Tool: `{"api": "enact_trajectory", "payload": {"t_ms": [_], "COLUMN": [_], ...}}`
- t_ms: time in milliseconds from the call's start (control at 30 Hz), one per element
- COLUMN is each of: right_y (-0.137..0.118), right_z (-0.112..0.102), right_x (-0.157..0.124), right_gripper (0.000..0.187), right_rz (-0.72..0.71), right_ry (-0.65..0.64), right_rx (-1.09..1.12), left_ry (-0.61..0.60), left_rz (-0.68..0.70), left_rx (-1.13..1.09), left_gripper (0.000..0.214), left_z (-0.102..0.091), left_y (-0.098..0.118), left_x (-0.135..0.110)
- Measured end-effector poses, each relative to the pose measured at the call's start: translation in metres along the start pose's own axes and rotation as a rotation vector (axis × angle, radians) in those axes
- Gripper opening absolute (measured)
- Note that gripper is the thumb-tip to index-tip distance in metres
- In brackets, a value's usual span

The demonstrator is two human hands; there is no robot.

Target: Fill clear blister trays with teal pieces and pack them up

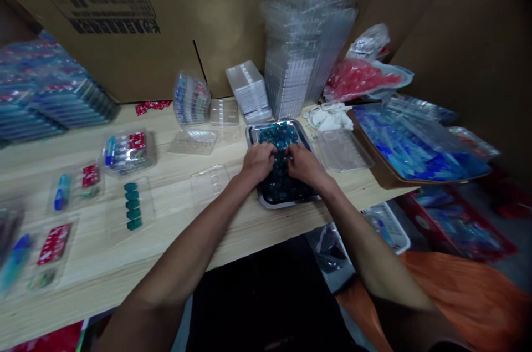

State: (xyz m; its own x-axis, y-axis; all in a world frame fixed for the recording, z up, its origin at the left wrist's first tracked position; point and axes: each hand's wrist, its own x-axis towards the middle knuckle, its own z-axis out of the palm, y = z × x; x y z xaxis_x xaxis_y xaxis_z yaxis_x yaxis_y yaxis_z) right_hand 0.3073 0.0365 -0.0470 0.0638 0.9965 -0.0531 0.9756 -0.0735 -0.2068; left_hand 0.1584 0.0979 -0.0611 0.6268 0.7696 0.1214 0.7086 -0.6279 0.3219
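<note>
Under and between the curled fingers of the left hand point(261, 160) and right hand point(305, 164) lie small, glossy, dark-teal chunky pieces point(279, 132), heaped loosely in a shiny silver rectangular metal tray point(286, 204). The tray's long axis runs forward past both hands, its far end leaning left. Whether either hand grips a piece, I cannot tell.
</note>
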Motion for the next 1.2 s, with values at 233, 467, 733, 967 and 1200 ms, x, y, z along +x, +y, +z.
{"api": "enact_trajectory", "payload": {"t_ms": [233, 467, 733, 967, 1200], "right_y": [-0.003, -0.011, -0.026, -0.009, -0.007], "right_z": [0.002, 0.006, 0.009, 0.009, 0.006], "right_x": [0.002, -0.006, -0.01, -0.007, -0.005], "right_gripper": [0.031, 0.034, 0.041, 0.032, 0.035], "right_rz": [0.003, 0.019, 0.012, -0.016, -0.048], "right_ry": [0.014, 0.111, 0.056, 0.09, 0.247], "right_rx": [0.054, 0.087, -0.03, -0.044, 0.29], "left_ry": [0.21, 0.116, 0.165, 0.505, 0.465], "left_rz": [-0.078, -0.447, -0.479, -0.565, -0.5], "left_rx": [-0.378, -1.511, -1.756, -1.46, -0.717], "left_gripper": [0.008, 0.015, 0.018, 0.018, 0.011], "left_z": [0.002, -0.031, -0.057, -0.087, -0.08], "left_y": [0.002, -0.021, -0.041, -0.09, -0.114], "left_x": [-0.005, -0.008, -0.043, -0.105, -0.148]}}
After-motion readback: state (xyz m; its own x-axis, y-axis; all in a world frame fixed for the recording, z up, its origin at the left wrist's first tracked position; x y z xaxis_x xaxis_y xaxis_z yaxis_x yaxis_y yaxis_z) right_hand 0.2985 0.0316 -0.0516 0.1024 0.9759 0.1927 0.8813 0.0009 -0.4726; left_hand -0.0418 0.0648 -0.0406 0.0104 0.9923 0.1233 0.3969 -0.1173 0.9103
